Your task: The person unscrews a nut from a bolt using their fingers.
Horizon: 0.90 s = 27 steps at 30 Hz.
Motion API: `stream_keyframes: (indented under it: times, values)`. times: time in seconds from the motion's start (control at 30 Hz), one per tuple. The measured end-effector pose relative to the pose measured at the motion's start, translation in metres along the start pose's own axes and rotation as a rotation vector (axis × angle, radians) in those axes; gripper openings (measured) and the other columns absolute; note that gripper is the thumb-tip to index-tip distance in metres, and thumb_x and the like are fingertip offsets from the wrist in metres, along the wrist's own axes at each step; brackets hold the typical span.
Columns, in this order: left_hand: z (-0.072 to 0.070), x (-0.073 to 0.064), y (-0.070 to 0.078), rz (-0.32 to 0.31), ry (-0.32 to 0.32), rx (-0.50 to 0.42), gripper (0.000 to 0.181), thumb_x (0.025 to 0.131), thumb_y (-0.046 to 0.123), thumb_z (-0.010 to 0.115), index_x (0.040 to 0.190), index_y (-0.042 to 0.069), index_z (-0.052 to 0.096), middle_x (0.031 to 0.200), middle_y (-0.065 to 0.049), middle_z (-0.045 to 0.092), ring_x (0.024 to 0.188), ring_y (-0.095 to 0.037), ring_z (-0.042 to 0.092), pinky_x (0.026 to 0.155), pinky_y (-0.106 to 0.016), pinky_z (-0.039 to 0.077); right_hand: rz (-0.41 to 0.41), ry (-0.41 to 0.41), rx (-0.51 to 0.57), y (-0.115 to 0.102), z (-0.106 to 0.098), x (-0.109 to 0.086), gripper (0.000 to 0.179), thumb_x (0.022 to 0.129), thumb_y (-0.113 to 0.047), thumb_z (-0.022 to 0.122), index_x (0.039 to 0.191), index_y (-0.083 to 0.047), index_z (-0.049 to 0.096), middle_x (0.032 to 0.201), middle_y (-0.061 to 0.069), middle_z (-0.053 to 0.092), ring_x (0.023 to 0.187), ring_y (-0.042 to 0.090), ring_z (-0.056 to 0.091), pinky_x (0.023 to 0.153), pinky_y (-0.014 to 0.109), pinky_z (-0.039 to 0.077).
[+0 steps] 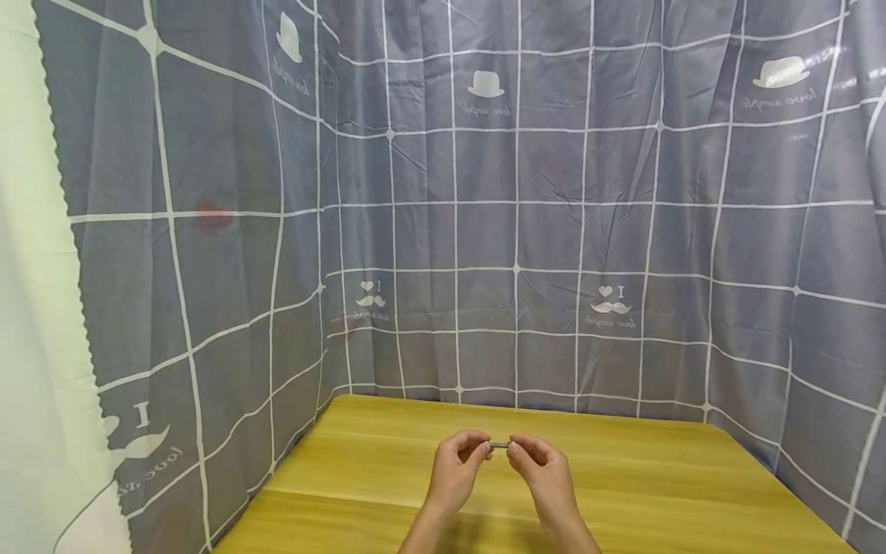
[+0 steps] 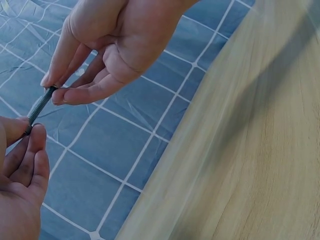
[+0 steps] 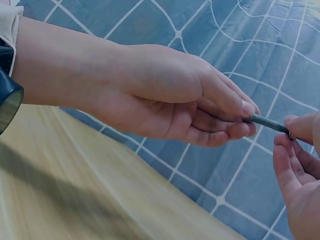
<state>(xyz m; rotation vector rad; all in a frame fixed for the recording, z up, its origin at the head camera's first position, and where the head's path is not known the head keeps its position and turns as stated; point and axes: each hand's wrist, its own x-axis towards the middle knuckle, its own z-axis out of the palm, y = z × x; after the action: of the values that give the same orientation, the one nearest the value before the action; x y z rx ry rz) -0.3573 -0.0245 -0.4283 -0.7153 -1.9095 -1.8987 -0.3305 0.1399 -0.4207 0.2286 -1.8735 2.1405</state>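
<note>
In the head view a short, thin grey rod [image 1: 499,445] bridges the fingertips of both hands, low over the table's middle. Its surface shows fine ridges like a screw thread in the left wrist view, where the threaded rod [image 2: 40,106] slants between the hands. My left hand [image 1: 453,471] pinches one end between thumb and fingers. The other end is pinched by my right hand [image 1: 544,471] in the same way. Dark bits show at both ends of the threaded rod [image 3: 270,123] in the right wrist view, but the fingertips hide the very ends.
A yellow wood-grain table [image 1: 374,462] spreads beneath the hands. Grey curtains [image 1: 484,231] with white grid lines hang behind it and at both sides. A pale cloth edge [image 1: 48,269] hangs at far left. A dark round device [image 3: 9,95] sits on the left wrist.
</note>
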Motion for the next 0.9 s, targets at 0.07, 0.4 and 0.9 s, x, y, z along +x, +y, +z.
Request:
stream_keyframes:
  times: [0.07,0.4,0.9]
  values:
    - [0.001,0.0,-0.001,-0.002,0.003,0.003,0.011,0.1,0.002,0.067,0.108,-0.002,0.073,0.097,-0.015,0.073,0.085,-0.021,0.071,0.078,-0.026,0.055,-0.001,0.004,-0.039,0.001,-0.001,-0.001,0.035,0.102,-0.013,0.068,0.127,0.011,0.063,0.117,0.013,0.069,0.108,0.024,0.065,0.09,0.028,0.055]
    - [-0.003,-0.003,-0.004,-0.019,-0.007,0.034,0.017,0.099,0.001,0.068,0.116,-0.003,0.071,0.097,-0.012,0.073,0.084,-0.022,0.07,0.075,-0.023,0.053,-0.043,0.06,-0.247,0.005,-0.005,0.002,0.026,0.096,-0.011,0.076,0.116,0.005,0.073,0.111,0.011,0.072,0.101,0.023,0.066,0.089,0.038,0.054]
    - [-0.043,0.001,-0.033,-0.119,-0.013,0.297,0.008,0.093,-0.006,0.071,0.097,0.0,0.075,0.087,-0.006,0.072,0.08,-0.02,0.069,0.072,-0.035,0.057,-0.089,0.121,-0.683,0.013,-0.061,0.018,0.013,0.092,-0.012,0.079,0.102,-0.003,0.077,0.095,0.004,0.073,0.089,0.029,0.071,0.075,0.044,0.058]
